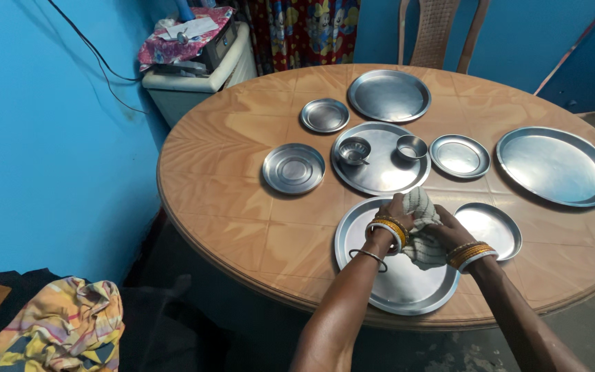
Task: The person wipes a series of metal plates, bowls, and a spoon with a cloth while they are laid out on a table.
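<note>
Both your hands sit low centre of the frame, over the near plate [394, 282]. Left hand [395, 212] and right hand [449, 233] are closed together on a white cloth [421, 231], bunching it between them; cloth is pressed down onto the plate's upper part, so the grip looks set for rubbing the steel. Bangles on both wrists.

The plate lies flat at the table [242, 207] edge nearest you, close enough to work without stretching. A small plate [494, 229] lies just right of it, touching or nearly so, cannot tell which.

Rest of the steel is spread flat and apart across the table: middle plate [380, 165] holds two bowls [354, 150], [411, 146], the left one with something small in it, unclear. Small dishes at centre left [293, 168], upper centre [324, 115] and right of centre [458, 156]. Big plates upper centre [389, 95] and far right [556, 165].

Nothing blocks your hands. Chair [442, 34] behind the table, cluttered white unit [194, 69] upper left, patterned fabric [63, 331] lower left.
</note>
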